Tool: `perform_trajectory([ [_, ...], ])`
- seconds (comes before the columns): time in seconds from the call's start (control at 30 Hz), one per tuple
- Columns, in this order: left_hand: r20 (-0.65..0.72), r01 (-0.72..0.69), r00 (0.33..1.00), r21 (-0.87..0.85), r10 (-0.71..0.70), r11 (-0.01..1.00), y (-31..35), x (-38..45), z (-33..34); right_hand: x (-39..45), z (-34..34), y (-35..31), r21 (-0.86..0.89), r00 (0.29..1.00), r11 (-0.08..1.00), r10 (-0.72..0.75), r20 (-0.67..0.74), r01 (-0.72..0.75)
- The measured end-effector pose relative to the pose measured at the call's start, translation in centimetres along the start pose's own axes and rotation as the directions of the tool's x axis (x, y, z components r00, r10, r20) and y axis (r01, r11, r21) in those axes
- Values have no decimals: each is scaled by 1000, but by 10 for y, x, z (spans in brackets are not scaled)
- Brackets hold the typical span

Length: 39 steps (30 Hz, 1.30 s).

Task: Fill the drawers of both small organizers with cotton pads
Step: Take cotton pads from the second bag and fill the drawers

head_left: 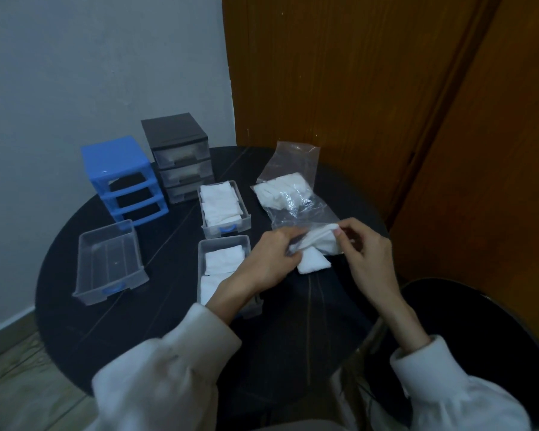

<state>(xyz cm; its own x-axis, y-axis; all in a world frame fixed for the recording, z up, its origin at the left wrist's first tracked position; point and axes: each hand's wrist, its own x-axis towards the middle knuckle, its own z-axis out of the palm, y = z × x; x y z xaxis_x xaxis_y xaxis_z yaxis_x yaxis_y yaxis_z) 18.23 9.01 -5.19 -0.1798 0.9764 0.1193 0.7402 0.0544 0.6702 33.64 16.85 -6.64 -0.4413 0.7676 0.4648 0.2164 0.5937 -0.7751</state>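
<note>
A: What surrounds the hands?
B: Beyond them a pale wall [91,57] meets brown wooden panelling [355,73]; tiled floor [19,368] shows below the left sleeve. Everything sits on a round black worktop [131,321].

A: And the organizers?
B: Far beyond the left hand [268,259] stand a blue organizer [119,163] with all its slots open and a black organizer [175,135] with its drawers in, touching side by side. Left of that hand lies an empty clear drawer [106,259]. Just beyond it is a drawer full of cotton pads [221,203]; under its wrist, a half-filled drawer [224,244].

A: The hands themselves?
B: Both pinch a bunch of white pads [316,244] between them, the right hand [364,250] gripping its upper corner by thumb and fingertips. Just beyond the right hand lies a clear plastic bag [290,169] holding more pads.
</note>
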Motion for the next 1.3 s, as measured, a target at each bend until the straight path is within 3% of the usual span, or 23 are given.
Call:
perform_trajectory([
  [0.27, -4, -24, 1000, 27, 24, 999, 3, 0, 1, 2, -4, 2, 16, 997, 999, 53, -53, -52],
  [0.67, 20, 9, 1000, 42, -10, 999, 1, 2, 4, -16, -10, 5, 8, 998, 999, 31, 52, -32],
  [0.8, 12, -10, 1000, 47, 9, 999, 4, 1, 2, -13, -8, 11, -41, 999, 998, 42, -14, -42],
  [1.1, 0, -7, 1000, 64, 7, 998, 3, 1, 3, -3, -23, -9, 87, 997, 996, 15, -82, -8],
  [1.3, -153, -62, 986, 18, 64, 998, 2, -16, -20, 13, -7, -27, 158, 999, 987, 25, 37, -31],
])
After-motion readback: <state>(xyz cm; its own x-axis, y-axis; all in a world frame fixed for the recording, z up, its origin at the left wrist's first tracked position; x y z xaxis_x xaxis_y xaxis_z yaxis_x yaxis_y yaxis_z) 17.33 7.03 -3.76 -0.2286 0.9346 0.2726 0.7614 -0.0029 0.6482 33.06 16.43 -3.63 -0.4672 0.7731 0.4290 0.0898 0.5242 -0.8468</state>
